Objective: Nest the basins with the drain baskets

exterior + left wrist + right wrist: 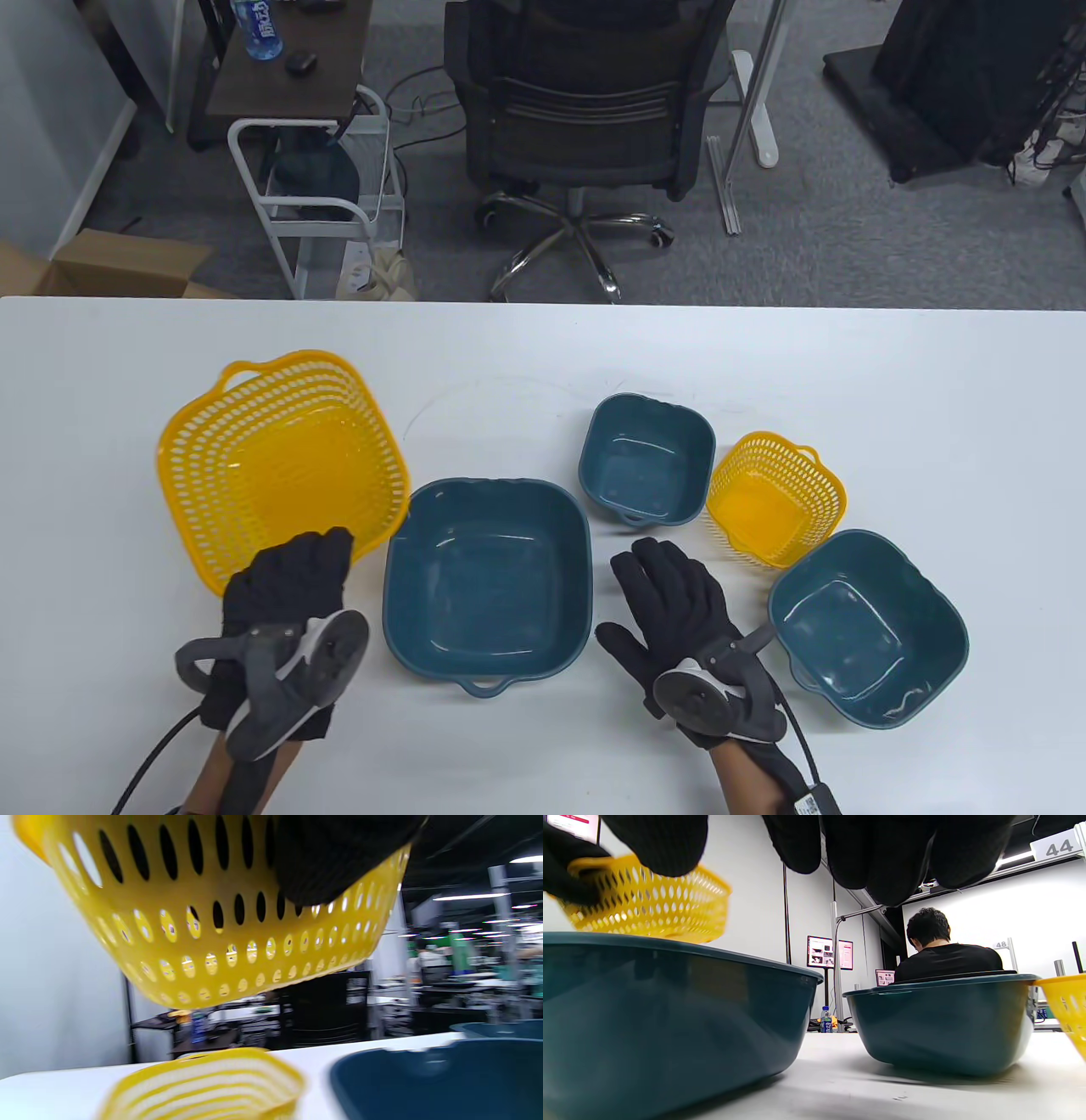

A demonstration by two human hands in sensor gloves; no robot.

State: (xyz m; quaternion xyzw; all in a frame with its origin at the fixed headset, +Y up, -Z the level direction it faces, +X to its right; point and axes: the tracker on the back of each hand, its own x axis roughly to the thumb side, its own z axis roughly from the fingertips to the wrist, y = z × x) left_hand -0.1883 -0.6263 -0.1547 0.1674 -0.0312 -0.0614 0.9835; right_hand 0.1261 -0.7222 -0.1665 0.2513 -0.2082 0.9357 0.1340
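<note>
Yellow basket (280, 458) lifted by left hand (284, 594) beside basin (488, 577).

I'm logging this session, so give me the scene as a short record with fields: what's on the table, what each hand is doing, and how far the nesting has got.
Baskets: big basket, lifted off the table at far left; small basket, tilted, at right
Basins: large basin, small basin, mid basin, all empty
Left hand: grips the big basket's near rim
Right hand: open, flat, holding nothing, between large and mid basins
Nested: none yet
Surface: white table
</note>
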